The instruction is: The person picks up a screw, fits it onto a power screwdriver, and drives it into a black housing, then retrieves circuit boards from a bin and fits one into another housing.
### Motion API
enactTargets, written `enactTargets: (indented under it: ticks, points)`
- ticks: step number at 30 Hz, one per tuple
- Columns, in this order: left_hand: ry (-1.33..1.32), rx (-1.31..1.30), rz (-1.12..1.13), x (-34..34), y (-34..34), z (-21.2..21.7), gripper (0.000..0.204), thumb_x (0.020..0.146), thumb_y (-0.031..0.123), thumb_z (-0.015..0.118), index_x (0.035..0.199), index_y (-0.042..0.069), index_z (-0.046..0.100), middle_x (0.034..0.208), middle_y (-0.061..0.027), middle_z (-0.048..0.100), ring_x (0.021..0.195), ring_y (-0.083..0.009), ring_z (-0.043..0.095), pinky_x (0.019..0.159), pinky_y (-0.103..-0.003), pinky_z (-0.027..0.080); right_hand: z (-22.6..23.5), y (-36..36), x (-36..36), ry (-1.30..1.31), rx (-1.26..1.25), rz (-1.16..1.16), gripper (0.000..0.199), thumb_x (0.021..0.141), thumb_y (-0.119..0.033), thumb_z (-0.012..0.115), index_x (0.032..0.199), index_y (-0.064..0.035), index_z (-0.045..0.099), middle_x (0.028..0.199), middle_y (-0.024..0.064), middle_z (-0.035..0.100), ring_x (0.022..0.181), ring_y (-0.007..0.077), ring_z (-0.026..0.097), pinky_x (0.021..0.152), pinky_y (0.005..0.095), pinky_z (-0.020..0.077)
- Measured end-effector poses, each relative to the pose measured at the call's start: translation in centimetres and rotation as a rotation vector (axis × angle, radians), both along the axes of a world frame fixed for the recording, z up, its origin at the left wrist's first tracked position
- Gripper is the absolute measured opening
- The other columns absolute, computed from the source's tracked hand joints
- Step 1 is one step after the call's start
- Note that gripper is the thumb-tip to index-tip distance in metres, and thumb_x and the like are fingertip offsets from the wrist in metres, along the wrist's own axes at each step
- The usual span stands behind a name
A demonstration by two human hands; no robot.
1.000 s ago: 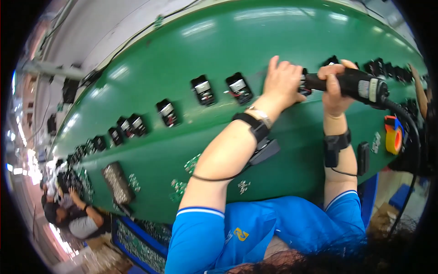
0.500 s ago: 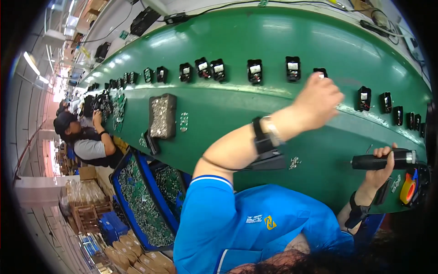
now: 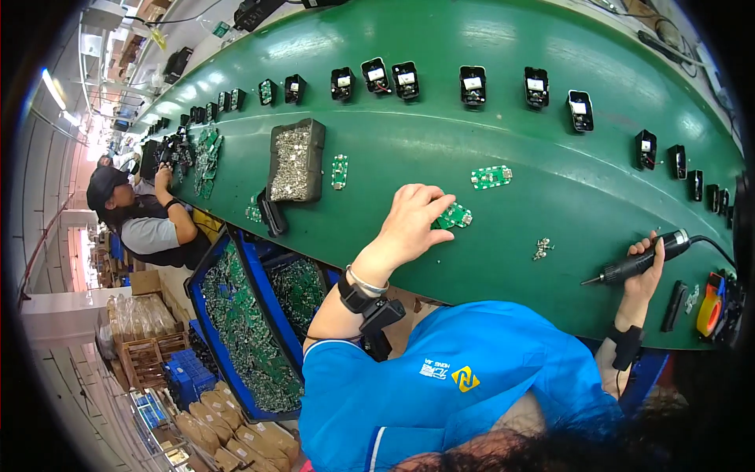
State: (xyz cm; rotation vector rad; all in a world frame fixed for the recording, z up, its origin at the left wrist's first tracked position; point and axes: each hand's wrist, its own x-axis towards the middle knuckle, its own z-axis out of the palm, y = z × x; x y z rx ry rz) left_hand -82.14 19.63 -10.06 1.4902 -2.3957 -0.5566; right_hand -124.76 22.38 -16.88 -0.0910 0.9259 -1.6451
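My left hand [image 3: 410, 223] lies on the green conveyor belt [image 3: 503, 134], and its fingertips pinch a small green circuit board [image 3: 456, 215] flat on the belt. My right hand [image 3: 643, 266] is at the belt's near edge on the right. It grips a black electric screwdriver [image 3: 638, 267] whose tip points left, toward a small pile of screws [image 3: 541, 249]. A row of black housings [image 3: 473, 85] runs along the far side of the belt. Both wrists wear black straps.
A black tray of screws [image 3: 296, 161] and two more green boards [image 3: 490, 177] [image 3: 339, 171] lie on the belt. Blue bins of green boards [image 3: 250, 334] stand below its edge. A co-worker [image 3: 145, 224] works at the far left. An orange tape roll [image 3: 711, 308] sits right.
My left hand has drawn back from the row of black housings to the board near the belt's edge. My right hand has carried the screwdriver away from the housings toward the right edge.
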Motion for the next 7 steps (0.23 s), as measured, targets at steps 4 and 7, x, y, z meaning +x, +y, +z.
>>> enactTargets:
  ticks: [4,7]
  points:
    - [-0.07,-0.017,-0.081,-1.1,-0.6,-0.1,0.054,0.054,0.024,0.072,0.101,0.007,0.052,0.096,-0.0085,0.047,0.093,-0.027,0.042,0.085,-0.038,0.032,-0.5,-0.2,0.4,0.041,0.018,0.016,0.028,0.08,-0.02,0.053,0.1,-0.0017,0.046,0.072,0.0025,0.046,0.063,0.0113,0.044,0.059,0.024,0.0413]
    - [-0.087,-0.091,-0.052,-2.2,-0.6,-0.6,0.059,0.051,0.032,0.073,0.099,0.006,0.052,0.096,-0.0094,0.047,0.093,-0.027,0.042,0.086,-0.038,0.032,-0.7,0.1,0.0,0.061,0.013,-0.002,0.03,0.079,-0.021,0.054,0.101,-0.0016,0.045,0.073,0.0027,0.046,0.063,0.0115,0.044,0.06,0.0239,0.0413]
